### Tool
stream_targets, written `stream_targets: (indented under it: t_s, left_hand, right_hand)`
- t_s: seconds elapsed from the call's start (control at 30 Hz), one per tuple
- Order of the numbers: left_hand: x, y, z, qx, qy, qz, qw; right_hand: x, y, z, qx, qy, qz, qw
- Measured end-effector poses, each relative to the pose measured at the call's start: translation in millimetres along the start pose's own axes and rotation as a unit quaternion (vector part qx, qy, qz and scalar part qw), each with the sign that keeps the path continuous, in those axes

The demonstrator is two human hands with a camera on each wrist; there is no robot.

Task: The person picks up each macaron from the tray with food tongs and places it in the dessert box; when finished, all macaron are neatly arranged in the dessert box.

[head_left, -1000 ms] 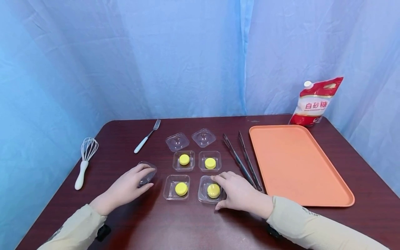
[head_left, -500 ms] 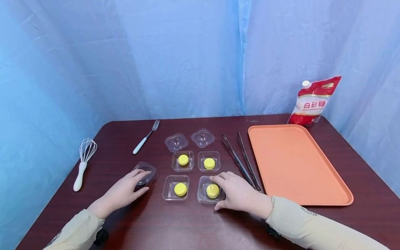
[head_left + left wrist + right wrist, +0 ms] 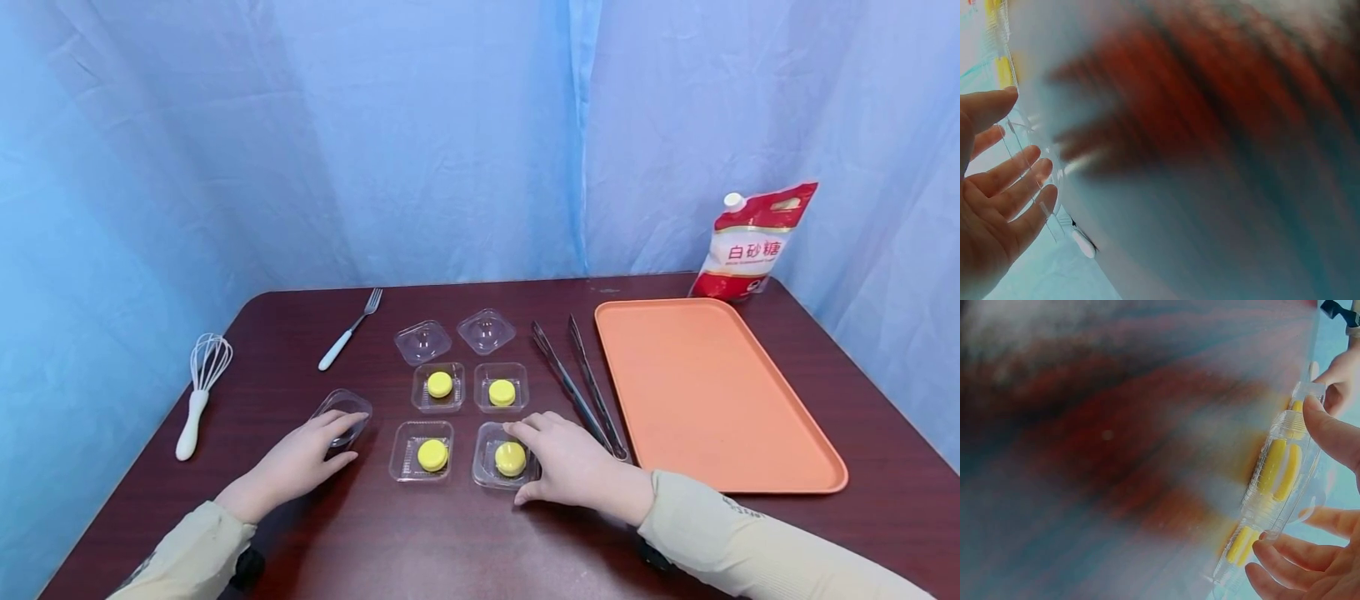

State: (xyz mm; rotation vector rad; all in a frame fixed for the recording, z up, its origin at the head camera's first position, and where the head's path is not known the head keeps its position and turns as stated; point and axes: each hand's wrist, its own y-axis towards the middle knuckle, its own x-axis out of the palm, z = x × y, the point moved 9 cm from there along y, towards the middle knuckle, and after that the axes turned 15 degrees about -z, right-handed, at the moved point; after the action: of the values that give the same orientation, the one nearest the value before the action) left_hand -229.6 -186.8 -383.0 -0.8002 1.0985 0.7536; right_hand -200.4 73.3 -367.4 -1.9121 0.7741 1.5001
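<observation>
A clear plastic lid [image 3: 347,406] lies at the left of the table, under the fingers of my left hand [image 3: 296,454]. The thumb stands apart from the fingers; in the left wrist view the fingers [image 3: 1019,187] are loosely spread along the lid's edge. My right hand [image 3: 570,458] holds the nearest right clear box [image 3: 486,471] by its sides, thumb at the near corner, fingers at the far one. A lid covers this box, with a yellow macaron [image 3: 1280,469] inside. Three uncovered boxes, including the near left one [image 3: 405,473], each bear a yellow macaron [image 3: 432,455].
Two clear lids, the left one [image 3: 423,342] beside the other [image 3: 486,332], lie behind the boxes. Tongs [image 3: 577,392] and an orange tray [image 3: 720,400] are at right, a sugar bag [image 3: 750,246] behind. A fork [image 3: 348,333] and whisk [image 3: 201,392] lie left.
The lid at my left hand has gone from tilted to lying flatter, slightly further left, and the left hand has shifted a little left with it. My right hand keeps its place on the box.
</observation>
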Motion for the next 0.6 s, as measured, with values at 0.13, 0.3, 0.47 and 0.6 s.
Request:
stream_targets:
  t_s: [0.13, 0.3, 0.47, 0.6]
  left_hand:
    - [1.3, 1.9, 0.5, 0.001, 0.004, -0.003, 1.0000]
    - [0.3, 1.6, 0.9, 0.008, 0.010, 0.002, 0.9999]
    - [-3.2, 0.7, 1.7, 0.013, 0.002, 0.005, 0.9999]
    - [-8.2, -0.7, 1.1, 0.004, -0.011, 0.015, 0.9998]
  right_hand:
    - [0.1, 0.4, 0.1, 0.000, -0.001, 0.000, 1.0000]
    - [0.4, 0.8, 0.4, -0.002, -0.002, 0.003, 1.0000]
    - [1.1, 0.9, 1.0, -0.001, -0.001, -0.002, 1.0000]
    - [0.1, 0.7, 0.8, -0.002, -0.001, -0.003, 1.0000]
